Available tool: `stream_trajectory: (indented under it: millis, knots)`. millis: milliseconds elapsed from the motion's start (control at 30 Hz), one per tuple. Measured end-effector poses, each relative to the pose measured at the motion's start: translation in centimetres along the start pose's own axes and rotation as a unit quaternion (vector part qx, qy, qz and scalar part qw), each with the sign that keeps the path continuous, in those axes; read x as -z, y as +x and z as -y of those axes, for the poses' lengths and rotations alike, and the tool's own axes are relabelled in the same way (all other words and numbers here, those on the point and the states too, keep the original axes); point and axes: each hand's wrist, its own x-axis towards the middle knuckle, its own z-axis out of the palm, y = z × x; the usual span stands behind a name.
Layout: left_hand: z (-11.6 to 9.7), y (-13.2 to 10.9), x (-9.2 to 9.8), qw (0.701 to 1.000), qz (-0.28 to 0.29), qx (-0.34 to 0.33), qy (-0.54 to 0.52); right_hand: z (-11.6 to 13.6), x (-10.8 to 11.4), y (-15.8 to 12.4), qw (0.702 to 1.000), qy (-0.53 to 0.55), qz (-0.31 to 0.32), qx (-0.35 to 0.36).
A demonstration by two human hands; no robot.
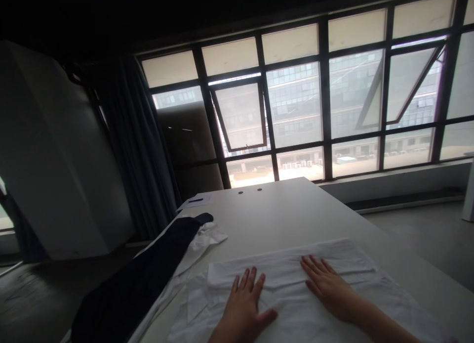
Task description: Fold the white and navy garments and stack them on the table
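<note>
Both hands lie flat on a white cloth (292, 283). It may be a shirt, but I cannot tell. The left hand (244, 303) and the right hand (328, 288) have their fingers spread wide and hold nothing. The cloth has a folded part on top, and its near edges are wrinkled and run out of view. It lies on a white table (281, 209). Beside it is a long dark cloth (137, 278) on a crumpled white cloth (207, 239). Farther off are a paper (196, 200), a blue pen (195, 200), and a big window (296, 101).
</note>
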Motion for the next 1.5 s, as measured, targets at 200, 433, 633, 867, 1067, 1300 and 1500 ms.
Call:
stream_trajectory:
  millis: [200, 433, 633, 867, 1067, 1300, 1500]
  knots:
    - [-0.4, -1.2, 0.9, 0.988, 0.002, 0.138, 0.067, -1.3, 0.5, 0.0, 0.996, -0.043, -0.003, -0.075]
    - [-1.1, -0.8, 1.3, 0.989, -0.029, 0.101, 0.104, 2.9, 0.3, -0.8, 0.996, -0.052, -0.017, -0.070]
    - [-2.2, 0.3, 0.0, 0.984, -0.063, -0.162, 0.031, 6.2, -1.3, -0.7, 0.998, 0.036, 0.015, 0.041]
    - [-3.0, 0.5, -0.2, 0.980, -0.077, -0.183, 0.022, 6.3, 0.4, -0.9, 0.997, 0.055, 0.024, 0.039]
    - [-3.4, 0.3, 0.1, 0.975, -0.100, -0.199, 0.002, 6.1, 1.3, -1.2, 0.996, 0.065, 0.033, 0.051]
    - [-3.4, -0.3, 2.2, 0.948, -0.035, -0.317, 0.021, 5.2, 1.2, -0.9, 0.996, 0.063, 0.040, 0.049]
    - [-2.4, -0.1, 1.1, 0.950, -0.027, -0.306, 0.048, 2.8, 1.4, -0.4, 0.999, 0.041, 0.026, 0.023]
